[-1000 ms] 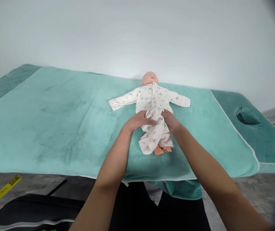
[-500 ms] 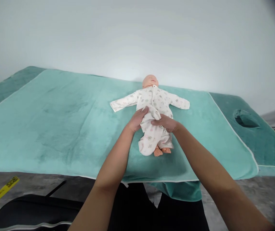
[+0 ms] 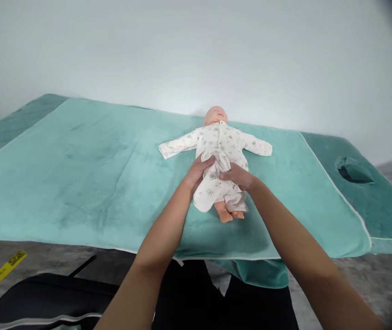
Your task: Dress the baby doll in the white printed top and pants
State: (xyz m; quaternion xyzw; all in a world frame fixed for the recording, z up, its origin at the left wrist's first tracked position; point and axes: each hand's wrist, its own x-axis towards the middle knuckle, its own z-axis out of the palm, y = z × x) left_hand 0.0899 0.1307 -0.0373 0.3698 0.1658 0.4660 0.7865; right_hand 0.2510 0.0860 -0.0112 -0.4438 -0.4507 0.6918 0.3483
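A baby doll lies on its back, head toward the wall, in a white long-sleeved top with a small print and matching trousers. Its bare feet stick out at the near end. Above its hips and legs, both my hands grip a gathered white printed baby garment. One rounded end hangs down on the left; its exact kind is unclear. My left hand pinches the cloth from the left, thumb on top. From the right, my right hand is closed on it, thumb across the folds.
A teal cover with pale edging lies over a long padded table, whose right end has a face hole. The white wall stands directly behind. At lower left are a black padded seat and yellow floor tape.
The garment's rounded end has swung up and left, so more of the doll's lower leg shows. Both hands keep their hold, with the cloth bunched more between them. The view has shifted slightly.
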